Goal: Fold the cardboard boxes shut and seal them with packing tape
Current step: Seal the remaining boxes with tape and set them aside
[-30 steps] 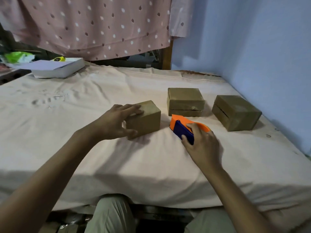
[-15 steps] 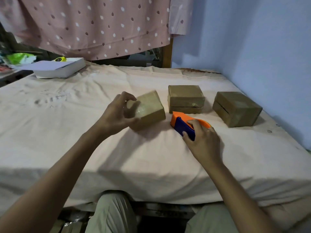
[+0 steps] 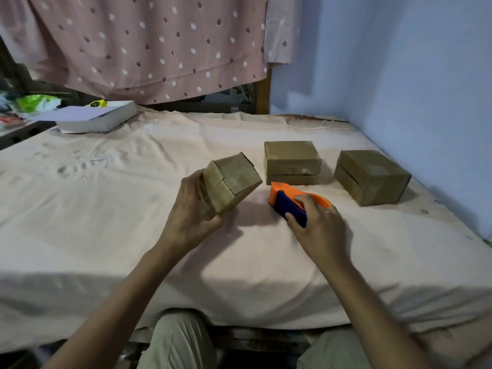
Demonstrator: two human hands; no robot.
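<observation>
My left hand [image 3: 192, 211] grips a small brown cardboard box [image 3: 232, 181] and holds it tilted above the bed, its folded flap side turned up toward me. My right hand [image 3: 318, 227] rests on an orange and blue tape dispenser [image 3: 290, 202] that lies on the sheet just right of that box. Two more brown boxes sit behind: one [image 3: 291, 161] at the middle and one [image 3: 371, 175] to the right, near the wall.
The bed is covered by a pale sheet [image 3: 106, 209]. A white flat box [image 3: 98, 118] with a yellow item on it lies at the far left corner. A dotted pink cloth [image 3: 149, 41] hangs behind, and a blue wall [image 3: 426, 75] borders the right side.
My left hand has lifted the near box off the sheet and tipped it so its flap side faces up. My right hand has stayed on the tape dispenser.
</observation>
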